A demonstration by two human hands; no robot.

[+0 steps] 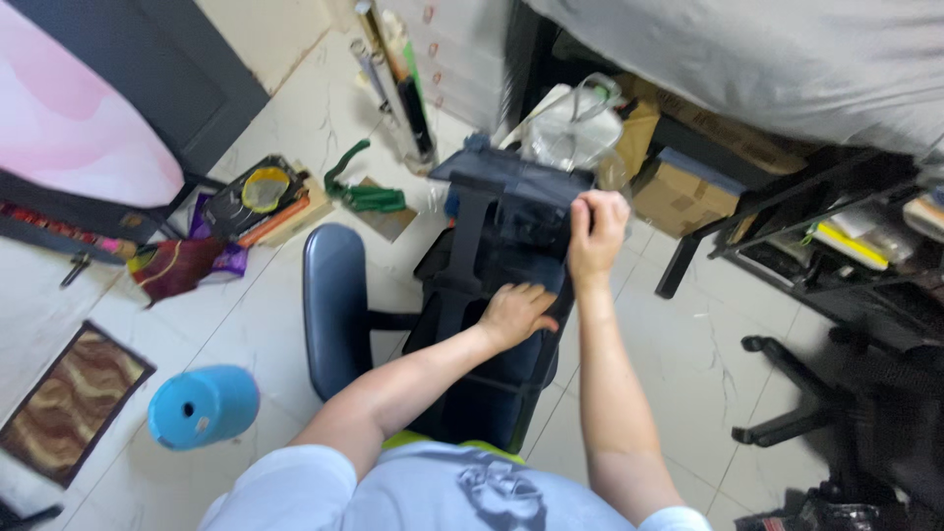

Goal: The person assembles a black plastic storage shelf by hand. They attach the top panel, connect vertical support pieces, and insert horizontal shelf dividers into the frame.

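Left hand spread flat on the dark bag, right hand apparently clenched on its top edge — one hard tug and it could slide off the office chair.

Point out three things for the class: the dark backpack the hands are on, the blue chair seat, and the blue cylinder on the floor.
Dark backpack point(492, 211): head view, on its upper panel.
Blue chair seat point(332, 305): head view, middle of the seat.
Blue cylinder point(204, 405): head view, on its rounded side.
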